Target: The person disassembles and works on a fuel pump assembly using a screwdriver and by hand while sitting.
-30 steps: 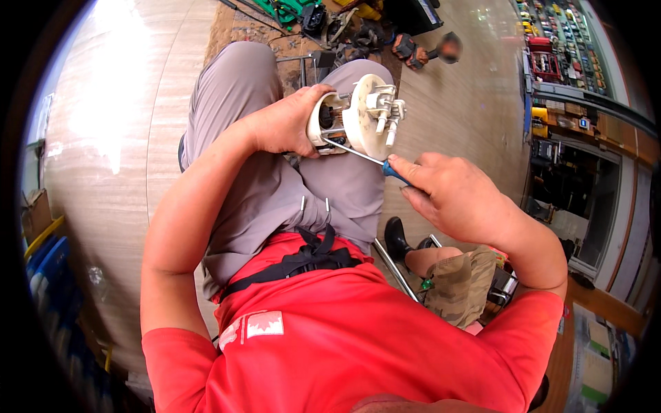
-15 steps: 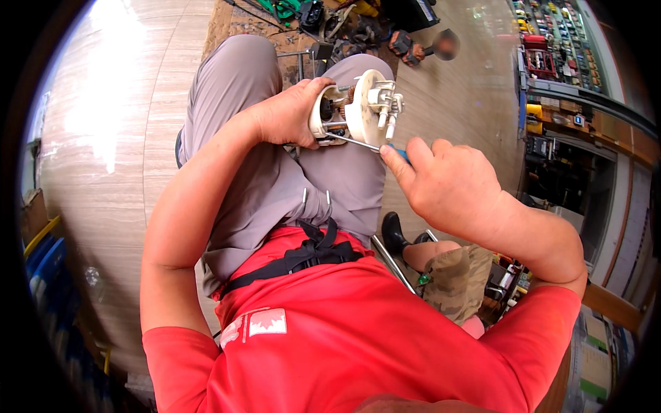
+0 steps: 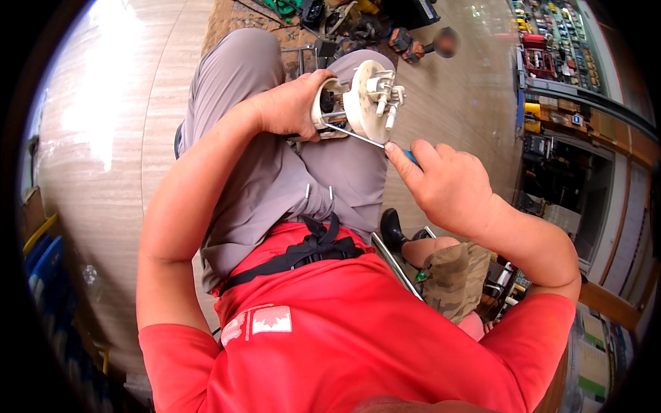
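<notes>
Fingers (image 3: 319, 78) of a seated worker's left hand (image 3: 289, 107) close around the ring-shaped end of a white plastic assembly (image 3: 359, 103), held above the right thigh. Fingers of the right hand (image 3: 451, 182) wrap a screwdriver (image 3: 359, 137), hiding most of its blue handle; its slim shaft runs past the lower edge of the assembly's round disc, the tip at the ring's lower side. The disc, studded with pale nozzles, stands between the hands and blocks part of the inner workings. Beyond the gray trousers (image 3: 237, 82), a brown board (image 3: 224, 31) carries dark, jumbled parts (image 3: 365, 27) and a green item (image 3: 281, 7). Close by on the worker's right sits another person, with camouflage shorts (image 3: 451, 279) and a black boot (image 3: 392, 230) visible beside metal legs (image 3: 396, 265). Stocked shelves (image 3: 561, 55) line the upper right; blue items (image 3: 45, 265) crowd the left edge.
</notes>
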`<state>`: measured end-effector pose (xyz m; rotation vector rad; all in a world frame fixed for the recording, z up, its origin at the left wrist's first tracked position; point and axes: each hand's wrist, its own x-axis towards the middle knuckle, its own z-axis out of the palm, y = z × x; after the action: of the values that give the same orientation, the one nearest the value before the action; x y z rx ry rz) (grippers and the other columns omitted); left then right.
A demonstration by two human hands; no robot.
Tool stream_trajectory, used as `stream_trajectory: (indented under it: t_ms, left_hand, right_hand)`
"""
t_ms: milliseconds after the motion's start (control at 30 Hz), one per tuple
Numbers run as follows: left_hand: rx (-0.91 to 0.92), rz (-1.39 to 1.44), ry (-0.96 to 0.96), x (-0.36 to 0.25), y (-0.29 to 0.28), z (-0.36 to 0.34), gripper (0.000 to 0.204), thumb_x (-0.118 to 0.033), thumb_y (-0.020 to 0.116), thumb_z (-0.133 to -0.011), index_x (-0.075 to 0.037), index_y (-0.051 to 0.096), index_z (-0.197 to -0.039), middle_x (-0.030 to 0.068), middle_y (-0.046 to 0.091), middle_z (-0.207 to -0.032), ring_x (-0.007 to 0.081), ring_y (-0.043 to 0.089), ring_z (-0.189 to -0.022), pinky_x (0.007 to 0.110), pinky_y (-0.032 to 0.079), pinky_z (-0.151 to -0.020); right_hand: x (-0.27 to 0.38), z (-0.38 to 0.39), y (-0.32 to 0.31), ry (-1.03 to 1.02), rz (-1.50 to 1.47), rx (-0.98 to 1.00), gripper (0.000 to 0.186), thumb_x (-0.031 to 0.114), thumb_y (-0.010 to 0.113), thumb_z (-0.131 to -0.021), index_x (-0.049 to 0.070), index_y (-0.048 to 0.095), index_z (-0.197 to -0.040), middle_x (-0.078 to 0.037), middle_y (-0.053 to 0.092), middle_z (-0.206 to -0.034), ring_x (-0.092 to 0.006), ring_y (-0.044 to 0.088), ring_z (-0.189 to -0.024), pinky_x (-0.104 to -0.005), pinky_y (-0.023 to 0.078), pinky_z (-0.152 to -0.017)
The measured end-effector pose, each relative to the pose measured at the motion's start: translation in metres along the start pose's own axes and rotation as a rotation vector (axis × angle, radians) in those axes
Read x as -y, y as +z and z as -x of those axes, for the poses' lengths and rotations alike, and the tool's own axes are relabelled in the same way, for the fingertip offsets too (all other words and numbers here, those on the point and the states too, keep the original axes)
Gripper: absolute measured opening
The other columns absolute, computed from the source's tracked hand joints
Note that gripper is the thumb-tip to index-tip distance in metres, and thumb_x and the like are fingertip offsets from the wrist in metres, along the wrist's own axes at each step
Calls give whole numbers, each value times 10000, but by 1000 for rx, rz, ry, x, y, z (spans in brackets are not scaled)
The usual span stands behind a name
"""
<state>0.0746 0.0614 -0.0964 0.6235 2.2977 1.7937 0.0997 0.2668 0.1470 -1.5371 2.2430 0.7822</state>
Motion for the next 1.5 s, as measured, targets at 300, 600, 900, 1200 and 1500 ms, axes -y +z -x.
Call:
stream_trajectory:
  t_ms: [300, 600, 900, 1200, 1500]
  left_hand:
    - [33, 63, -31, 0, -3, -1, 1021, -127, 900, -525, 51, 369, -1379, 232, 592, -1222, 337, 583, -1179, 359, 460, -1031]
    - [44, 97, -63, -2, -5, -1, 1067, -130, 898, -524, 56, 332, -1409, 231, 594, -1233, 332, 575, -1199, 344, 442, -1053]
    - [22, 25, -45, 0, -2, -1, 1061, -138, 898, -526, 58, 340, -1408, 243, 557, -1280, 342, 549, -1230, 348, 435, -1064]
    - [8, 13, -13, 1, -2, 1, 1060, -161, 911, -530, 36, 351, -1409, 241, 558, -1273, 361, 538, -1225, 369, 430, -1067]
    - [6, 92, -54, -8, -6, 3, 1047, -143, 904, -540, 24, 350, -1412, 223, 575, -1268, 336, 557, -1211, 359, 437, -1064]
  right_hand:
    - [-33, -7, 25, 89, -641, -99, 465, 50, 677, -815, 73, 628, -1277, -139, 569, -799, -320, 597, -684, -423, 482, -597]
    - [-18, -9, 11, 102, -375, -47, 433, 87, 669, -830, 86, 645, -1262, -125, 547, -780, -317, 611, -678, -411, 500, -590]
    - [-7, -15, -15, -92, 108, -6, 481, 135, 625, -796, 72, 656, -1272, -59, 558, -805, -200, 606, -623, -315, 499, -470]
    - [6, -3, -1, 5, -25, -31, 532, 127, 661, -765, 55, 625, -1291, -65, 514, -806, -226, 575, -641, -342, 477, -481]
    - [19, 15, 60, 162, -523, -323, 493, 45, 696, -820, 16, 594, -1302, -108, 599, -897, -290, 614, -671, -376, 506, -567]
